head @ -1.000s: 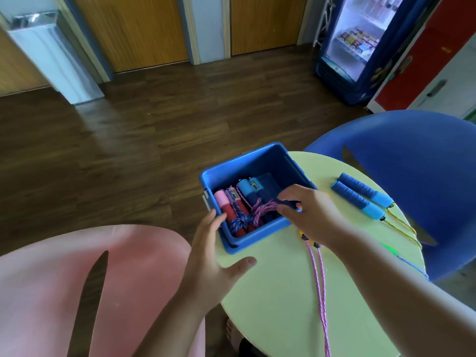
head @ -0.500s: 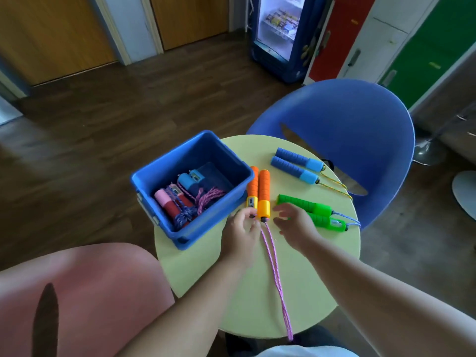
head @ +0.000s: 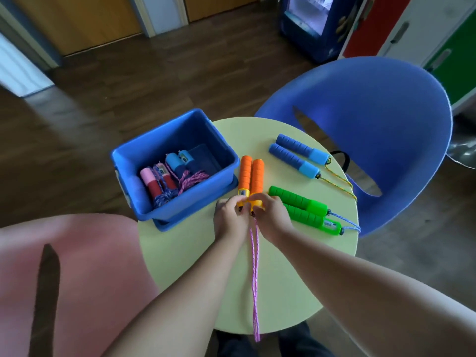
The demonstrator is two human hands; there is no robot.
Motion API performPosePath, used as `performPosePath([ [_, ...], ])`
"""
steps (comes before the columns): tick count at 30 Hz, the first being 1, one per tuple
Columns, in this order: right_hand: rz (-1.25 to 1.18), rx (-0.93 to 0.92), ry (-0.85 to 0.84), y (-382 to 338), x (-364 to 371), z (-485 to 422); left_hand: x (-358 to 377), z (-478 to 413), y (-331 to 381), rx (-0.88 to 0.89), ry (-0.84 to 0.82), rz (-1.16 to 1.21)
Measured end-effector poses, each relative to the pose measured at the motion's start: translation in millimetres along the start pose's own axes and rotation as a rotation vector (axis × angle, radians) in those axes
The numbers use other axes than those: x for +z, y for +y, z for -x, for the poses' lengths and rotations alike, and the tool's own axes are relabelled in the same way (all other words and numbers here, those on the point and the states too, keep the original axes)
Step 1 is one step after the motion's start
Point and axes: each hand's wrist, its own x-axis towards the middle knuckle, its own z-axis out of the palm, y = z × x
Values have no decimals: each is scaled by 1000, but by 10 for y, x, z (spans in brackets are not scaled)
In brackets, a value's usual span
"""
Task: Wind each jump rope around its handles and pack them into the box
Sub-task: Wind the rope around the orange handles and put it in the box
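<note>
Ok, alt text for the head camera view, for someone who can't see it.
The left hand and right hand grip the orange handles of a pink jump rope on a round table, beside a blue box holding wound ropes.

Pinching the yellow ends of two orange handles [head: 251, 176] lying side by side on the round green table [head: 185, 253]: left hand [head: 230, 215] on the left one, right hand [head: 270, 215] on the right. Trailing from them toward the near edge, a pink rope [head: 255, 279]. Just left, a blue box [head: 144, 161] holding wound ropes [head: 164, 184]. Just right, green handles [head: 301, 204]; beyond, blue handles [head: 293, 153].
</note>
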Motion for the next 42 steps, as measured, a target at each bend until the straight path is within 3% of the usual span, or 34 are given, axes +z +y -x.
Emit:
performPosePath([
  [10,-143,-20,-148,240,-71,222,-53,498,-149,-343,44,441],
  [14,-204,-28,-223,329,-191,442,-27,792,-173,-387,26,637],
  [20,-351,-55,-342,352,-420,833,-56,1307,-125,-435,41,634],
  [28,-421,-179,-418,268,-502,1398,-275,1889,81,-292,94,570],
  [34,-390,-329,-294,169,-416,1813,-646,2276,87,-88,96,525],
  [39,-472,-333,-274,96,-290,2234,-872,2610,-40,120,228,396],
  [42,-518,-330,-266,62,-198,2487,-1010,2802,-158,203,222,328],
])
